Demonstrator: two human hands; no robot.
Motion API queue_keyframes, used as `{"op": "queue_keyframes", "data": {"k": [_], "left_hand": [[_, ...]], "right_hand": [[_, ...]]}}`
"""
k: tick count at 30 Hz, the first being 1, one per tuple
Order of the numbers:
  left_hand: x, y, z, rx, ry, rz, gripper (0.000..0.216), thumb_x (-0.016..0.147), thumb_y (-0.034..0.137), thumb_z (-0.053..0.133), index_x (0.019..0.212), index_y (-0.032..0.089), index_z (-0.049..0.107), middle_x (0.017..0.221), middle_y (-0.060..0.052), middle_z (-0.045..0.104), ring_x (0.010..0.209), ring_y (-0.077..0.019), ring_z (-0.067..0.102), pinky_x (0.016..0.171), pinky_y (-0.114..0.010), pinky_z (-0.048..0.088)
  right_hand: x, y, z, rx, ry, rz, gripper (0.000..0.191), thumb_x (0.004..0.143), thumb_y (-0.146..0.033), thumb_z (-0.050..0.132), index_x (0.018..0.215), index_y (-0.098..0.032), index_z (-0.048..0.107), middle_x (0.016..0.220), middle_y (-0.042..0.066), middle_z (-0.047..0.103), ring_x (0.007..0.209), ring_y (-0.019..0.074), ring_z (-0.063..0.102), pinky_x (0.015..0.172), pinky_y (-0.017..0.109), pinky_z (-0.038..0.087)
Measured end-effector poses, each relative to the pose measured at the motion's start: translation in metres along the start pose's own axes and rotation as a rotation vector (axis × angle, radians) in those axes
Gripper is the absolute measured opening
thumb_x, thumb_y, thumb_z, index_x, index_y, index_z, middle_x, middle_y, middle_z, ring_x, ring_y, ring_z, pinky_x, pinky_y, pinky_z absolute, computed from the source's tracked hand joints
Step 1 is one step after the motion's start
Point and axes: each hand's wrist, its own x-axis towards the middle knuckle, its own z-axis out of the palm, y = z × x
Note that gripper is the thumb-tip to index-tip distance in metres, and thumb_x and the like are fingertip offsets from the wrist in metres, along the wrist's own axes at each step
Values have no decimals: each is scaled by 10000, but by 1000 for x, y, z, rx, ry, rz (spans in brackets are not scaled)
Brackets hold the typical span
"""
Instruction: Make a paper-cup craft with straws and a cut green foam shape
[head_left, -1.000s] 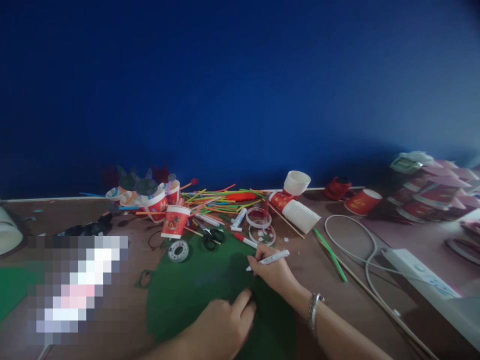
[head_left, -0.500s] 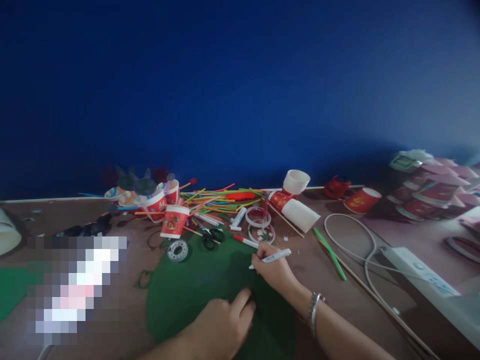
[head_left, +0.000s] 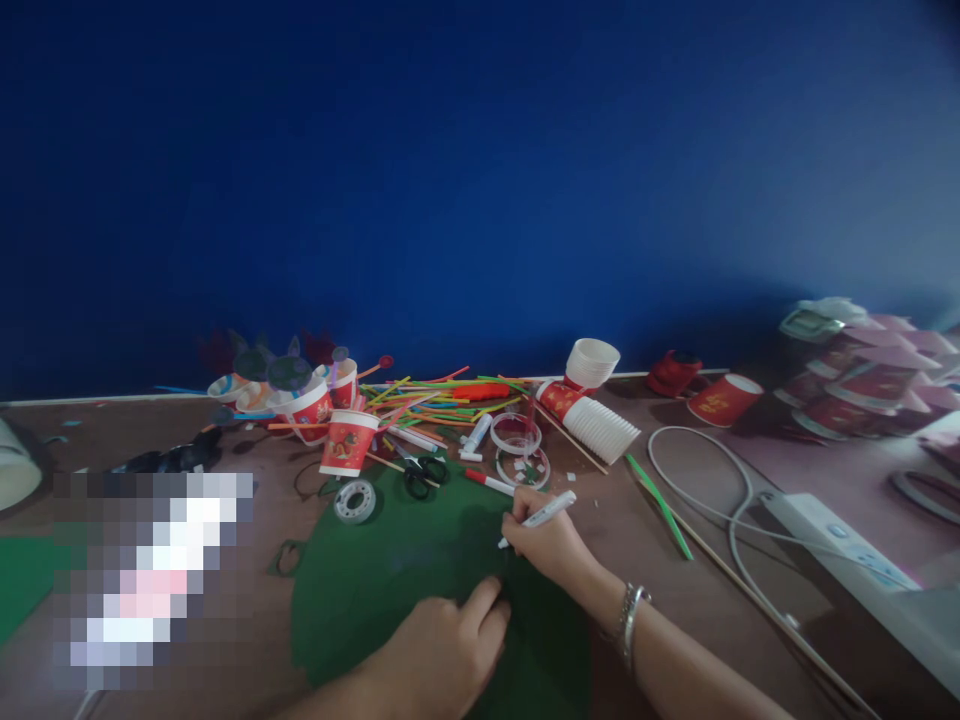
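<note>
A large sheet of green paper (head_left: 390,580) lies on the brown table (head_left: 675,590) in front of me. My right hand (head_left: 547,545), with a bracelet on its wrist, grips a white marker (head_left: 541,515) whose tip points down at the sheet's right part. My left hand (head_left: 442,655) rests on the lower part of the green paper with fingers curled and the index finger stretched toward the marker tip. A roll of tape (head_left: 355,500) and black scissors (head_left: 421,474) lie at the sheet's far edge.
Behind the sheet lie coloured straws (head_left: 442,395), red paper cups (head_left: 347,443), a stack of white cups (head_left: 600,425), a red-capped pen (head_left: 489,483) and clear rings (head_left: 517,437). A white cable (head_left: 720,490) and a power strip (head_left: 840,545) run along the right. A blue wall stands behind.
The right hand and marker have shifted slightly along the green paper; the marker tilts a little more upright. The left hand has stayed on the sheet.
</note>
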Motion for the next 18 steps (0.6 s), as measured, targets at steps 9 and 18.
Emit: {"op": "queue_keyframes", "data": {"k": [9, 18], "left_hand": [[-1, 0, 2, -22, 1, -9, 340, 926, 193, 377, 1247, 114, 458, 1292, -205, 517, 738, -177, 683, 595, -274, 562], [1, 0, -6, -63, 15, 49, 371, 913, 296, 436, 1265, 179, 453, 1334, -136, 514, 790, -197, 689, 609, -301, 578]], "right_hand": [[-2, -7, -1, 59, -50, 40, 216, 691, -250, 532, 546, -227, 374, 419, -51, 484, 410, 114, 459, 415, 211, 296], [4, -3, -2, 267, 2, 54, 250, 773, -335, 538, 586, -219, 420, 424, -36, 542, 416, 109, 468, 447, 210, 346]]}}
